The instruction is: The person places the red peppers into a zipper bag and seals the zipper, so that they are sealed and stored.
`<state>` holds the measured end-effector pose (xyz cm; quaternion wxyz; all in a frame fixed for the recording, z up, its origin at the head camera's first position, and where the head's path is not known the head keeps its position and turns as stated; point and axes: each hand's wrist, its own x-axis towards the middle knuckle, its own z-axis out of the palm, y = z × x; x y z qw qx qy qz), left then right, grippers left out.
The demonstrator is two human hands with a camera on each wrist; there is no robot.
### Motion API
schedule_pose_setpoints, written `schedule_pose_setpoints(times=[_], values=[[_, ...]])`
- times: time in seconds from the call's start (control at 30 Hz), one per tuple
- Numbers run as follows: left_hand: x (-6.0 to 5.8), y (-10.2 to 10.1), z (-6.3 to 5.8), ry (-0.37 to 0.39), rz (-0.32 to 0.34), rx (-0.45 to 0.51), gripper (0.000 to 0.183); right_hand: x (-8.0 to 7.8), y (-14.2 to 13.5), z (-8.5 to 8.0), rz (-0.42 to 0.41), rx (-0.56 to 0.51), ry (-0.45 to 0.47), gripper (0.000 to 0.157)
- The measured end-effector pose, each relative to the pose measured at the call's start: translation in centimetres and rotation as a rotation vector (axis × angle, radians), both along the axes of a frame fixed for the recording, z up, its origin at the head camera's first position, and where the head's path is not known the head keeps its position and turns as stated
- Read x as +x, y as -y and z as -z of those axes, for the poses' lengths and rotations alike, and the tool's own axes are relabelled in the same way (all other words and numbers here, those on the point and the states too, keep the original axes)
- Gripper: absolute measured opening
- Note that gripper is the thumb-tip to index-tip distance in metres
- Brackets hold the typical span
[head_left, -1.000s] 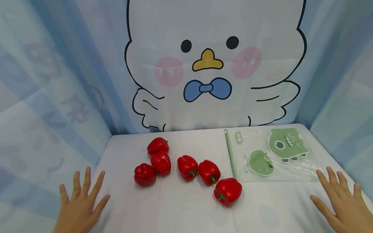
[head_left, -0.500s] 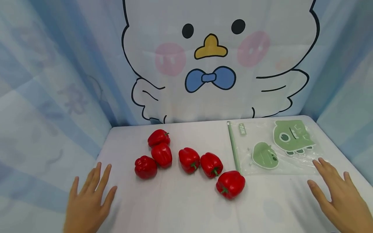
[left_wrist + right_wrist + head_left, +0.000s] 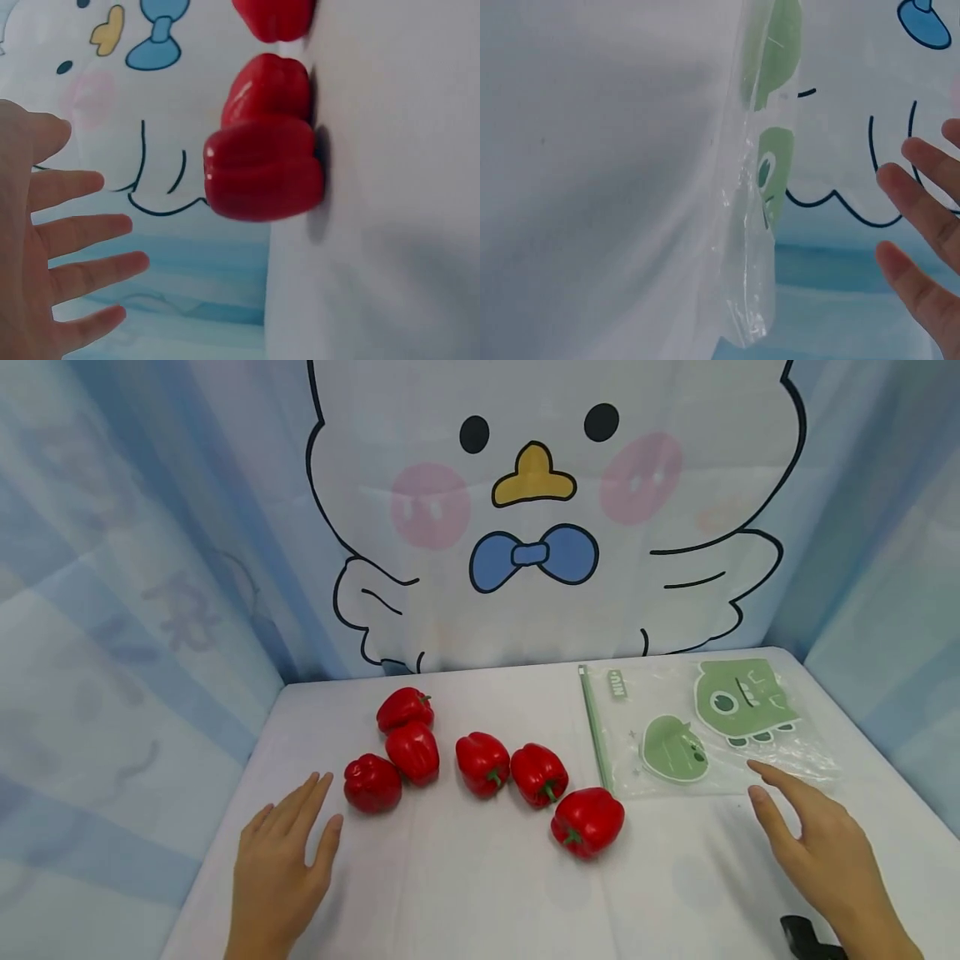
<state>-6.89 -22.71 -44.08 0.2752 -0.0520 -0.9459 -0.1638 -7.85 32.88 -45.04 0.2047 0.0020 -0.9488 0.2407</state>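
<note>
My left hand [image 3: 281, 860] hovers over the left side of the table, fingers extended and holding nothing. The nearest thing to it is a red bell pepper [image 3: 372, 783] just beyond its fingertips. Two more red peppers touch in a row behind that one, and others [image 3: 587, 822] lie across the middle, stems towards me. On the right, my right hand [image 3: 821, 852] hangs in the air with its fingers loosely extended, also holding nothing. Beyond its fingertips a clear plastic zip bag [image 3: 622, 752] with green dinosaur prints lies flat. The left wrist view shows spread fingers [image 3: 97, 274] beside the peppers.
A white cloth covers the table [image 3: 465, 893]. Behind it hangs a curtain [image 3: 525, 627] with a cartoon chick, and blue-white curtains [image 3: 135, 693] close in both sides. A black object [image 3: 810, 939] shows below the right wrist.
Both hands have moved inwards, the left hand to the right towards the peppers and the right hand to the left towards the bag. The head view has tilted down slightly. Peppers and bag stay put.
</note>
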Motion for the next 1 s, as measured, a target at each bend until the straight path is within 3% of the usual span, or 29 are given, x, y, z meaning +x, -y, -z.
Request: schedule_pose_setpoints(times=[0.23, 0.67, 0.83, 1.0], values=[[-0.8, -1.9, 0.2, 0.023, 0.014, 0.123, 0.055, -1.2, 1.8, -0.1, 0.003, -0.02, 0.089, 0.044], [-1.9, -5.9, 0.2, 0.307, 0.044, 0.3, 0.064, -3.3, 4.9, -0.5, -0.083, -0.068, 0.167, 0.049], [-2.5, -8.0, -0.1, 0.348, 0.093, 0.365, 0.073, -4.2, 5.9, -0.4, -0.144, -0.097, 0.179, 0.047], [-3.0, -10.3, 0.0, 0.369, 0.172, 0.413, 0.076, -5.1, 6.9, -0.5, -0.179, -0.097, 0.275, 0.055]])
